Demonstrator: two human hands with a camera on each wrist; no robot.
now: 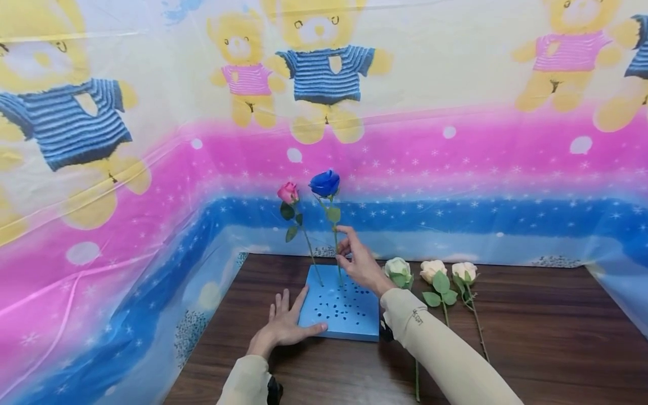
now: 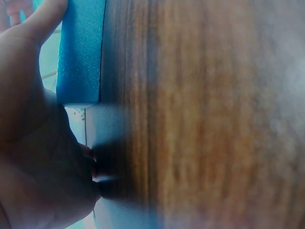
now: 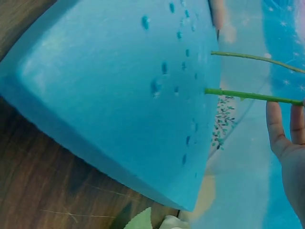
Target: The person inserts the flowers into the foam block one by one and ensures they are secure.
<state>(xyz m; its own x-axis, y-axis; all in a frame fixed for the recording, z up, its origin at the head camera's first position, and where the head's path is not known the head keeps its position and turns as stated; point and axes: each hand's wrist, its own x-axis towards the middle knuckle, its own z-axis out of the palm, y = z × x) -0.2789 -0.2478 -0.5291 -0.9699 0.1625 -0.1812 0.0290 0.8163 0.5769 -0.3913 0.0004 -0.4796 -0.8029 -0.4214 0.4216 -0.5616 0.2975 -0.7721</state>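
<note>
A blue foam block [image 1: 349,312], dotted with small holes, lies on the table. My left hand [image 1: 286,323] spreads its straight fingers along the block's left side, with the thumb on the near edge. In the left wrist view the block's side [image 2: 80,57] shows beside the palm. My right hand [image 1: 360,261] pinches the stem of a blue rose [image 1: 325,183] above the block. In the right wrist view the lower end of this green stem [image 3: 238,94] meets the block's top. A pink rose [image 1: 288,193] stands in the block to the left, leaning slightly left.
To the right, a greenish-white rose [image 1: 398,270] and two cream roses [image 1: 433,271] lie on the dark wooden table [image 1: 547,332], stems pointing toward me. A printed cloth [image 1: 430,152] with teddy bears hangs behind the table and along its left side.
</note>
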